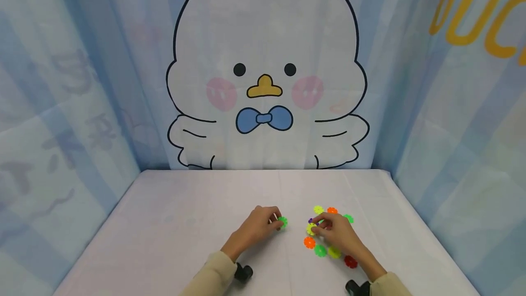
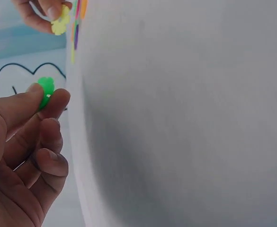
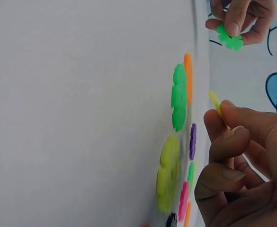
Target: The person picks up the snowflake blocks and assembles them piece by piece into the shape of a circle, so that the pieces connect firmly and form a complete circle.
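Your curled left hand (image 1: 259, 221) pinches a green disc (image 1: 283, 222), your curled right hand (image 1: 339, 233) a yellow disc (image 1: 311, 229) near other discs (image 1: 320, 251).

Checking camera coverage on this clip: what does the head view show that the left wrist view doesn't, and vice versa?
Only the head view: the printed yellow beak, the yellow letters and the beige sleeves.
Only the left wrist view: the palm side of the left hand.
Both: the left hand pinching a green disc, the right hand pinching a yellow disc, and the white table.
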Tool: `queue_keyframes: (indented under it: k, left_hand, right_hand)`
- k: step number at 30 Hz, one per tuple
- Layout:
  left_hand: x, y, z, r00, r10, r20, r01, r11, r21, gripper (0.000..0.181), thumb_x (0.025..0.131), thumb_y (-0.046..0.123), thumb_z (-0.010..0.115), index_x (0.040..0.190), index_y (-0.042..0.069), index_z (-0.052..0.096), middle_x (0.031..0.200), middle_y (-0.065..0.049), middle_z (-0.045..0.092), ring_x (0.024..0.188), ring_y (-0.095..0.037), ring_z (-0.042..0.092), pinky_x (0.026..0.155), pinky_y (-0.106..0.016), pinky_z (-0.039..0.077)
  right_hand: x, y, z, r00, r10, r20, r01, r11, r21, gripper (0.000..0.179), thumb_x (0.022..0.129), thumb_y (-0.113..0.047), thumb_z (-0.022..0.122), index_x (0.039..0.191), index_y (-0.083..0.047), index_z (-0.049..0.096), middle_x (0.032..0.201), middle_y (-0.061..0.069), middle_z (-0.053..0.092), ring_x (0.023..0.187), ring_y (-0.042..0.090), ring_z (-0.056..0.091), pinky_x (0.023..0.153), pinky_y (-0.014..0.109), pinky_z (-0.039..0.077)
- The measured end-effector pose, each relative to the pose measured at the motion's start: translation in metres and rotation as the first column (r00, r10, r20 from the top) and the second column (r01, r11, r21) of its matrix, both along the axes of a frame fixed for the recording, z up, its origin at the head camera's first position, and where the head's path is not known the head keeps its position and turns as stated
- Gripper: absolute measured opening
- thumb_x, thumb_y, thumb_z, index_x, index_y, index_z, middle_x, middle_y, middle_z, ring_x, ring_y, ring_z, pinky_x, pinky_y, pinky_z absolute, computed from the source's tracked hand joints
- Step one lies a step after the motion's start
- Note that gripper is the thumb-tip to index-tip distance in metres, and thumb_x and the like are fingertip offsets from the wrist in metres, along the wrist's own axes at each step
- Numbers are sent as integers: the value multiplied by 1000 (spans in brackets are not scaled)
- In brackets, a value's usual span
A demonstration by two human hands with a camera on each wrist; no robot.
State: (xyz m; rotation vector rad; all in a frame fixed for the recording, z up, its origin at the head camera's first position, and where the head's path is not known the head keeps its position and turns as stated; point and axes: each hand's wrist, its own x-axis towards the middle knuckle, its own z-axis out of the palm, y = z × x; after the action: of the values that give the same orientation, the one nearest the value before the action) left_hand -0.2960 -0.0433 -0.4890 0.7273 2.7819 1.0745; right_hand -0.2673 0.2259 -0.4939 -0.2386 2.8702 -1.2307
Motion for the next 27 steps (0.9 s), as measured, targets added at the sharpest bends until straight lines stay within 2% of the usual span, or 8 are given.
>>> queue_keyframes:
  k: [7, 12, 14, 20, 27]
  left_hand:
    - [2, -27, -5, 998, 34, -44, -34, 999, 1, 8, 100, 20, 74, 105, 14, 77, 87, 5, 80, 74, -1, 60, 67, -19, 50]
    - [0, -43, -9, 993, 78, -88, -76, 997, 22, 7, 99, 18, 75, 103, 15, 80, 93, 1, 80, 75, -3, 59, 67, -19, 49]
    - [-1, -47, -9, 993, 86, -81, -83, 996, 46, 8, 99, 17, 76, 104, 13, 80, 95, -1, 80, 74, -4, 60, 63, -19, 50]
    - [-4, -46, -12, 997, 73, 13, -74, 989, 131, 12, 100, 15, 74, 108, 6, 78, 92, -7, 79, 58, -6, 59, 48, -20, 50]
    - [-6, -42, -18, 997, 81, 17, -83, 987, 137, 13, 100, 15, 74, 109, 6, 76, 88, -7, 78, 52, -5, 57, 45, -20, 48]
  right_hand:
    - [-10, -24, -7, 998, -18, 55, 24, 993, -120, 18, 92, -20, 83, 107, -11, 78, 83, 0, 76, 67, 13, 61, 58, 22, 50]
    - [-20, -46, -13, 998, 28, 57, -17, 983, -185, 18, 93, -21, 81, 108, -11, 77, 82, 2, 77, 61, 13, 58, 56, 22, 49]
    - [-25, -55, -14, 998, 45, 47, -35, 980, -197, 17, 94, -22, 81, 107, -11, 77, 81, 2, 77, 58, 12, 56, 55, 22, 48]
    - [-33, -69, -14, 995, 92, 45, -78, 964, -255, 19, 96, -21, 79, 109, -7, 76, 79, 7, 77, 49, 11, 51, 49, 24, 46]
    - [-37, -78, -12, 994, 102, 44, -86, 959, -269, 21, 97, -21, 78, 111, -6, 76, 83, 8, 79, 50, 12, 53, 51, 24, 45]
